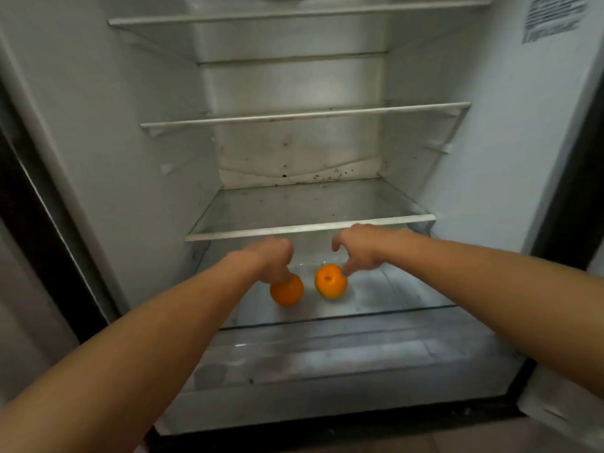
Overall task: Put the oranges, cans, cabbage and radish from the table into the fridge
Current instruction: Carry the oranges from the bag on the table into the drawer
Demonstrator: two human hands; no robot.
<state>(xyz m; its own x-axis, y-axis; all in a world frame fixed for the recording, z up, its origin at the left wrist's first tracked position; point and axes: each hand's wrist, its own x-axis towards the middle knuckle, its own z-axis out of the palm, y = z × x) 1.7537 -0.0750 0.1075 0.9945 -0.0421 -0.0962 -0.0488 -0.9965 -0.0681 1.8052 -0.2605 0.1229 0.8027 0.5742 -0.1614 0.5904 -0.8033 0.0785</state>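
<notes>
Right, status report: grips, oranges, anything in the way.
Left grip holds left orange from above. Right grip loose, touching right orange. Both on low glass shelf; nothing blocking.

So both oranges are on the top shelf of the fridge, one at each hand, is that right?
Wrong shelf. The head view shows the left orange and right orange on the lowest glass shelf, the left hand gripping one and the right hand touching the other.

The fridge walls (pixel 130 142) look like smooth white plastic, dark-speckled at the back. The shelves (pixel 310 228) are clear glass with pale plastic edging. The left orange (pixel 289 294) and right orange (pixel 330 284) have glossy, finely dimpled peel. The paper label (pixel 552 18) looks matt.
</notes>
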